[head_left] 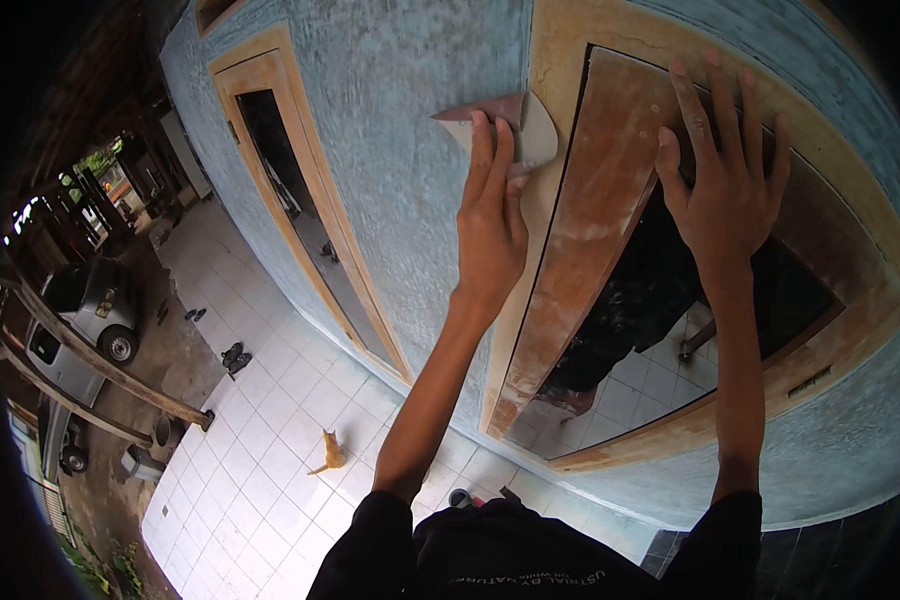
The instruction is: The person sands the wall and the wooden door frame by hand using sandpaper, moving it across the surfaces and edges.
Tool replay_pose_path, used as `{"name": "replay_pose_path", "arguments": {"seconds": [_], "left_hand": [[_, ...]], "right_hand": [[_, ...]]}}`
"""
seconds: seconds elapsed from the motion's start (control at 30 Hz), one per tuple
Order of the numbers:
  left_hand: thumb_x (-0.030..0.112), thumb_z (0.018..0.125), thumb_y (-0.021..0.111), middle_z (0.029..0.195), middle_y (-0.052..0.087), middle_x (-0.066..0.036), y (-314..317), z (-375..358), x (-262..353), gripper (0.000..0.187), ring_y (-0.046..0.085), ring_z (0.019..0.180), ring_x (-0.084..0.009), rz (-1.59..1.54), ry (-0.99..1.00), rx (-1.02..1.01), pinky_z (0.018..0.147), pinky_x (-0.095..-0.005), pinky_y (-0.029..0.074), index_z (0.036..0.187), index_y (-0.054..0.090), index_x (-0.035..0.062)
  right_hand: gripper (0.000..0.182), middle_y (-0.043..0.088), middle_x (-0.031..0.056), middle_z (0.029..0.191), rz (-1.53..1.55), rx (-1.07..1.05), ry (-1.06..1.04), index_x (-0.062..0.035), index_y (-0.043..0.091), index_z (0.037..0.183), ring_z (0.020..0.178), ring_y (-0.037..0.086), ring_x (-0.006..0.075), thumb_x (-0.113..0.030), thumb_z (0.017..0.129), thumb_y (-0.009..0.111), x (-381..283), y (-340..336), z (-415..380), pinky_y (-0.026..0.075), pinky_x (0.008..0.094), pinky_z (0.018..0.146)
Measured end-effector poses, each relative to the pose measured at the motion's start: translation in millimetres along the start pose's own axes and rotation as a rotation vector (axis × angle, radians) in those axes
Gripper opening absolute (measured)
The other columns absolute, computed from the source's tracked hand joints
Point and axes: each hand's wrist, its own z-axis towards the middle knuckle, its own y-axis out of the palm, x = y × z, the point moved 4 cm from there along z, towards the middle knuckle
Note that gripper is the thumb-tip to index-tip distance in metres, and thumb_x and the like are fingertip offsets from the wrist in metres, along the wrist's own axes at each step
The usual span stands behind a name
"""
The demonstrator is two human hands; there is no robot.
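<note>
A folded sheet of sandpaper (pixel 540 136), pale on one side and reddish brown on the other, lies against the window frame's light outer edge and the blue wall. My left hand (pixel 492 225) holds it, two fingers stretched over the sheet and the thumb at its lower edge. My right hand (pixel 725 185) rests with fingers spread on the upper part of the brown wooden window sash (pixel 610 160), holding nothing. Whitish dusty patches mark the sash. Dark glass (pixel 630 330) sits inside it and reflects the tiled floor.
A narrow window with a wooden frame (pixel 305 150) is set in the blue wall (pixel 400 190) at left. Below, an orange cat (pixel 330 452) sits on white tiles (pixel 270 440). Shoes (pixel 235 357), a wooden post (pixel 120 360) and a parked vehicle (pixel 95 300) are further left.
</note>
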Motion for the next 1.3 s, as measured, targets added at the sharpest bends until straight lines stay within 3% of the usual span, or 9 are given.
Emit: {"name": "replay_pose_path", "arguments": {"seconds": [0.53,0.6,0.63,0.7,0.9,1.03,1.13,1.17,1.3], "left_hand": [[-0.002,0.103,0.046,0.162,0.031,-0.019,0.6,-21.2,-2.0,0.053,0.039,0.142,-0.0391,0.062,0.08,0.009,0.103,-0.0414,0.053,0.154,0.043,0.0098],[-0.007,0.1,0.049,0.164,0.025,-0.022,-0.6,-22.9,-4.9,0.055,0.032,0.147,-0.0414,0.04,0.025,-0.061,0.115,-0.044,0.042,0.153,0.041,0.0028],[-0.007,0.1,0.049,0.164,0.025,-0.022,-1.6,-20.1,-5.0,0.055,0.032,0.147,-0.0414,0.039,0.019,-0.062,0.115,-0.044,0.042,0.153,0.041,0.0028],[-0.004,0.102,0.046,0.163,0.03,-0.02,-3.7,-9.3,-6.6,0.055,0.037,0.143,-0.0396,0.019,-0.006,-0.009,0.107,-0.0423,0.05,0.155,0.042,0.0105],[-0.002,0.103,0.046,0.162,0.032,-0.021,1.4,-42.5,-15.5,0.052,0.043,0.14,-0.0405,0.074,0.022,0.036,0.1,-0.0389,0.052,0.154,0.044,0.0093],[0.0,0.103,0.047,0.16,0.036,-0.022,4.0,-90.6,-26.6,0.048,0.045,0.139,-0.041,-0.01,-0.221,0.096,0.099,-0.0402,0.052,0.15,0.048,0.0055],[0.001,0.103,0.047,0.157,0.039,-0.023,8.9,-94.6,-27.9,0.047,0.046,0.138,-0.0412,-0.035,-0.263,0.166,0.098,-0.04,0.052,0.15,0.049,0.0047],[0.002,0.104,0.047,0.16,0.036,-0.022,11.4,-93.0,-30.9,0.048,0.045,0.139,-0.042,0.007,-0.208,0.184,0.1,-0.0403,0.051,0.151,0.046,0.0047],[0.002,0.104,0.046,0.164,0.027,-0.021,23.1,-113.9,-18.6,0.05,0.039,0.142,-0.0427,-0.075,-0.315,0.161,0.107,-0.0424,0.047,0.154,0.041,0.0043]], "right_hand": [[0.049,0.051,-0.01,0.154,-0.004,0.027,0.001,-0.0389,0.052,0.148,0.142,0.048,0.0193,-0.043,0.1,0.056,-0.1,0.4,0.4,0.034,0.0476,0.118],[0.048,0.051,-0.0101,0.153,-0.017,0.025,-0.005,-0.0388,0.052,0.148,0.142,0.048,0.0195,-0.043,0.1,0.056,-0.2,0.6,0.9,0.034,0.0478,0.118],[0.048,0.051,-0.0101,0.153,-0.016,0.02,-0.009,-0.0388,0.052,0.148,0.142,0.048,0.0195,-0.043,0.1,0.056,-0.4,0.4,0.9,0.034,0.0478,0.118],[0.048,0.052,-0.0101,0.153,-0.017,0.025,-0.002,-0.0386,0.053,0.147,0.141,0.049,0.0194,-0.044,0.1,0.056,-0.4,-0.5,1.7,0.034,0.0477,0.118],[0.047,0.051,-0.0106,0.153,-0.079,0.025,-0.013,-0.0389,0.053,0.147,0.141,0.049,0.0175,-0.045,0.101,0.054,1.2,1.9,0.3,0.035,0.0468,0.117],[0.045,0.052,-0.0105,0.153,-0.158,-0.022,-0.055,-0.0389,0.053,0.147,0.14,0.049,0.0172,-0.048,0.102,0.052,5.6,5.1,2.4,0.037,0.0462,0.115],[0.045,0.053,-0.0098,0.151,-0.242,-0.008,-0.104,-0.0386,0.055,0.146,0.14,0.05,0.0174,-0.051,0.103,0.051,4.5,4.1,3.7,0.038,0.0463,0.113],[0.045,0.055,-0.0097,0.15,-0.21,0.031,-0.083,-0.0381,0.056,0.145,0.14,0.05,0.0179,-0.052,0.102,0.051,4.1,2.5,3.8,0.039,0.047,0.113],[0.045,0.057,-0.0096,0.147,-0.035,0.144,-0.063,-0.0362,0.058,0.143,0.138,0.052,0.0198,-0.054,0.102,0.051,6.7,4.5,1.6,0.04,0.0487,0.111]]}}
